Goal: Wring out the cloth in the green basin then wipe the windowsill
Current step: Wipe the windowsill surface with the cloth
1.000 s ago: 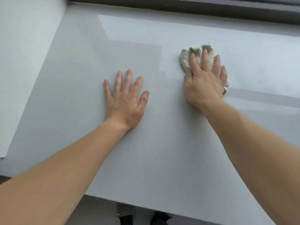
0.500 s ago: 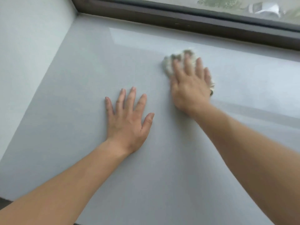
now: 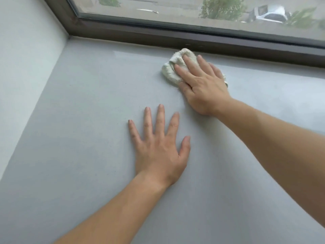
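A crumpled off-white cloth lies on the pale grey windowsill, close to the dark window frame. My right hand presses flat on top of the cloth, fingers pointing up-left, covering most of it. Nearer to me, my left hand rests flat on the sill with fingers spread and nothing under it. The green basin is not in view.
A dark window frame runs along the back of the sill, with glass above it. A white side wall closes the sill on the left, meeting the frame in the back-left corner.
My right hand has pushed the cloth away from me to the window frame. The view has tilted up, showing the frame and glass. My left hand stays flat on the sill.
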A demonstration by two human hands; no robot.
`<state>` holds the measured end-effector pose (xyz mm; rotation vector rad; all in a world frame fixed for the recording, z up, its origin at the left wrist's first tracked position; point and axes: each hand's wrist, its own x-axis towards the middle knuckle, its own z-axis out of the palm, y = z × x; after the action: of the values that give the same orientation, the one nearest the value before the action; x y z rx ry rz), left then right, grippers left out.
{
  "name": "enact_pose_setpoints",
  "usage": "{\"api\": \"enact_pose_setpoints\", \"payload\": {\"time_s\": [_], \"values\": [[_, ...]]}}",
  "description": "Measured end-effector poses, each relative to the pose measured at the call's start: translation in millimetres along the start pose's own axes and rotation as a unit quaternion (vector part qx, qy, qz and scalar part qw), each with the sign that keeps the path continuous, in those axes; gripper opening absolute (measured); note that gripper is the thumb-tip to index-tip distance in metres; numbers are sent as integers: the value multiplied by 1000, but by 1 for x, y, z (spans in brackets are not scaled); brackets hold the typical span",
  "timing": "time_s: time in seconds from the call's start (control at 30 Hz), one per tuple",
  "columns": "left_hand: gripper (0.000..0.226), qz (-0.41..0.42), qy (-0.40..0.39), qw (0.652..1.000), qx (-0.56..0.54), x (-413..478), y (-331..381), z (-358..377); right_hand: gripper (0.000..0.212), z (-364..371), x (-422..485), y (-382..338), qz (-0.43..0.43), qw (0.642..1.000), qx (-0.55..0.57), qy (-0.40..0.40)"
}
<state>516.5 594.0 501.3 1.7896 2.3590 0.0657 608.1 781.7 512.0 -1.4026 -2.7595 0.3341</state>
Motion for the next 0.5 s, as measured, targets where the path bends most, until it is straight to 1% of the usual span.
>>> {"api": "enact_pose_setpoints", "payload": {"time_s": [0.07, 0.17, 0.23, 0.27, 0.3, 0.33, 0.37, 0.43, 0.47, 0.5], "values": [[69, 5, -2, 1000, 4, 0, 0, 0, 52, -8, -11, 35, 30, 1000, -7, 6], [69, 4, -5, 1000, 9, 0, 0, 0, 51, -22, -49, 95, 137, 990, -1, 17], [70, 4, -12, 1000, 12, 0, 1, 0, 52, -26, -65, 111, 243, 969, 13, 34], [70, 5, -15, 1000, 13, 0, 2, -1, 53, -24, -65, 104, 300, 953, 27, 43], [71, 7, -15, 1000, 13, 0, 2, -1, 54, -20, -63, 89, 340, 938, 43, 50], [71, 9, -14, 1000, 14, -1, 2, 0, 55, -15, -62, 70, 344, 936, 47, 51], [71, 11, -14, 1000, 13, -1, 1, 0, 55, -7, -66, 51, 307, 950, 36, 51], [70, 15, -13, 1000, 11, -1, 1, 0, 53, 0, -85, 34, 167, 985, 9, 28], [70, 17, -14, 1000, 12, -1, 1, 0, 51, -4, -96, 42, 119, 993, 5, 10], [71, 17, -15, 1000, 12, -1, 1, 1, 51, -10, -103, 59, 100, 995, 3, 1]]}}
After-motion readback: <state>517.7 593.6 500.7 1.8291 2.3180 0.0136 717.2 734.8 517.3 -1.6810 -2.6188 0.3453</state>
